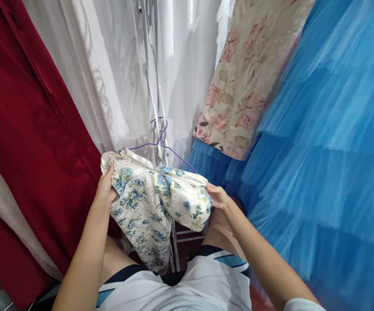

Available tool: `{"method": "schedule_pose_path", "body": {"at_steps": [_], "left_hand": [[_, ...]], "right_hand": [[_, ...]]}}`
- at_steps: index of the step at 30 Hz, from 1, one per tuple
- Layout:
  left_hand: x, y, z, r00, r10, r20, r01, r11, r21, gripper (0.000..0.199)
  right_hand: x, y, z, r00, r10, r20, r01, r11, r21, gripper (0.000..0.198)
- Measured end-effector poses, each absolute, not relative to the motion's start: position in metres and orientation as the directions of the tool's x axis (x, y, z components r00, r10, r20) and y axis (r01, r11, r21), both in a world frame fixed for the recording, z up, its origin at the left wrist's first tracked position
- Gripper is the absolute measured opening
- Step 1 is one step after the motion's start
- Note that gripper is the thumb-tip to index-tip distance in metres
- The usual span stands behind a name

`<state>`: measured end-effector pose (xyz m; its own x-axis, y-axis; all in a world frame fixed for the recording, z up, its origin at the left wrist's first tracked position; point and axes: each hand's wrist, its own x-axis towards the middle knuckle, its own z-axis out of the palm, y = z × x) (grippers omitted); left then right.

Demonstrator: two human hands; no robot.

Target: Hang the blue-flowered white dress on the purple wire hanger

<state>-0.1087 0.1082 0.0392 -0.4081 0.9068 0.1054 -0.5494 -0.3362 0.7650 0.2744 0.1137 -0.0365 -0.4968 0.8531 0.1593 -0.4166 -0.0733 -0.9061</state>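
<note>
A white garment with blue and yellow-green flowers (141, 198) hangs on a purple wire hanger (179, 156) in front of me. The hanger's hook sits on a thin metal rack (157, 103). My left hand (107, 186) grips the garment's left shoulder edge, thumb on top and fingers partly behind the cloth. On the other side, my right hand (218, 195) pinches the right shoulder or sleeve edge. The cloth sags in a fold between both hands, and its lower end hangs down above my lap.
Dark red cloth (41, 129) hangs at the left, beside white curtains (187, 69) at the back. A beige garment with pink flowers (235, 95) hangs right of the rack. Layered blue tulle (322, 172) fills the right side. White rack bars (188, 235) show low, near my legs.
</note>
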Motion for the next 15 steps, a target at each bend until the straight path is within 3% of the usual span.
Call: {"method": "schedule_pose_path", "body": {"at_steps": [6, 10, 12, 15], "left_hand": [[-0.088, 0.105, 0.035, -0.472, 0.870, 0.144, -0.532, -0.412, 0.740, 0.020], [-0.071, 0.103, 0.032, -0.588, 0.795, 0.151, -0.522, -0.515, 0.679, 0.018], [-0.065, 0.101, 0.031, -0.591, 0.798, 0.118, -0.554, -0.508, 0.660, 0.019], [-0.056, 0.098, 0.031, -0.572, 0.818, 0.058, -0.599, -0.465, 0.652, 0.020]], "right_hand": [[0.291, 0.111, 0.001, -0.240, 0.911, 0.334, -0.262, 0.270, -0.926, 0.033], [0.285, 0.110, 0.043, -0.047, 0.840, 0.541, -0.085, 0.536, -0.840, 0.037], [0.273, 0.118, 0.064, -0.037, 0.813, 0.581, -0.048, 0.579, -0.814, 0.040], [0.251, 0.135, 0.081, -0.020, 0.849, 0.527, -0.048, 0.526, -0.849, 0.042]]}}
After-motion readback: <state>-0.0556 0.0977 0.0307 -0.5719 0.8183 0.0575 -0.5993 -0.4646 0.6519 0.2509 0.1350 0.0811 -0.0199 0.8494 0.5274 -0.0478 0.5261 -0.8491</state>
